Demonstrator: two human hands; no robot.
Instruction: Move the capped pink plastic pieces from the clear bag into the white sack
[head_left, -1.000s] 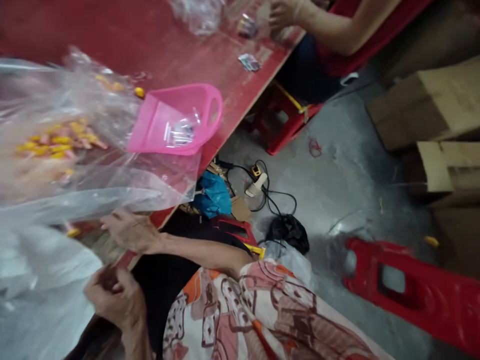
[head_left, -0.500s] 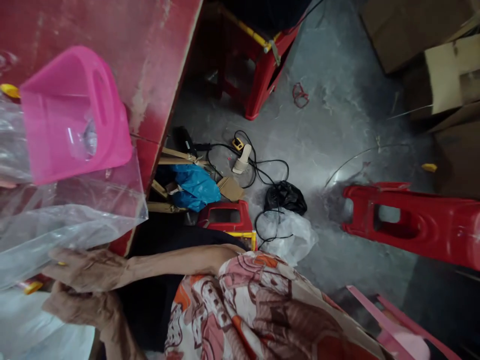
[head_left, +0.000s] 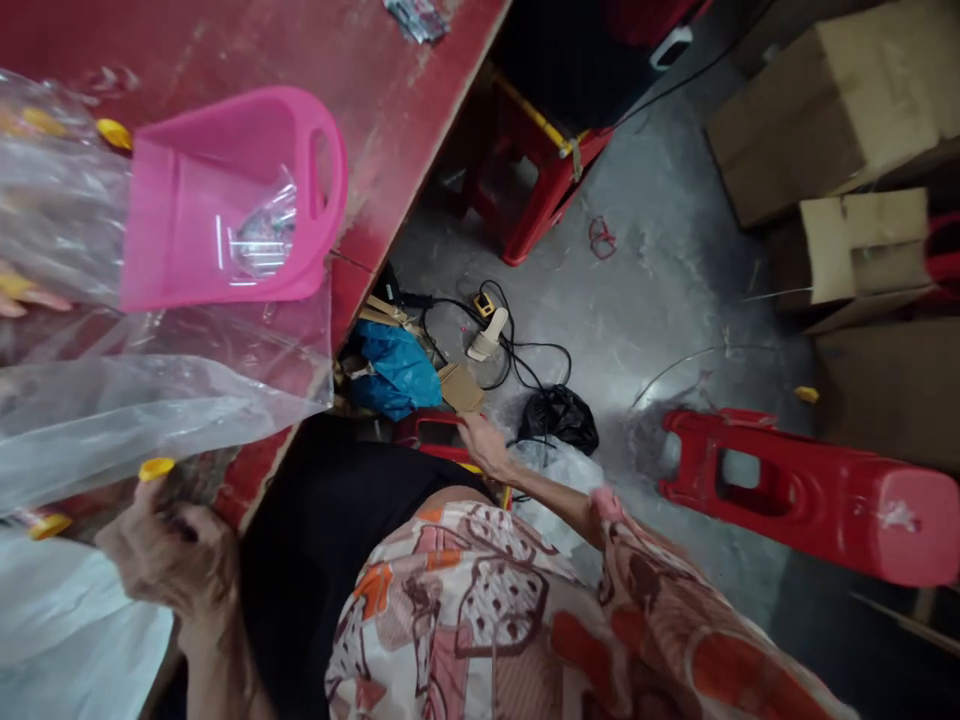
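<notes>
My left hand is at the table edge, at the lower left. One finger points up and away from the others, with a small yellow cap on its tip; the other fingers are loosely bent. Beside it lie a clear plastic bag and a white sheet. My right hand is off the table at my side, above a low red stool. Its fingers look stretched out, slightly blurred, with nothing visible in them. A pink scoop-shaped bin on the table holds small clear-wrapped pieces.
Another person's hand shows at the left edge. A red stool lies at the right, cardboard boxes behind it. Black cables, a slipper, a blue bag and a black bag are on the floor.
My right hand has left my left hand and the table and moved right, to my side. The view has shifted, so the pink bin appears further right. My left hand stays near the table edge.
</notes>
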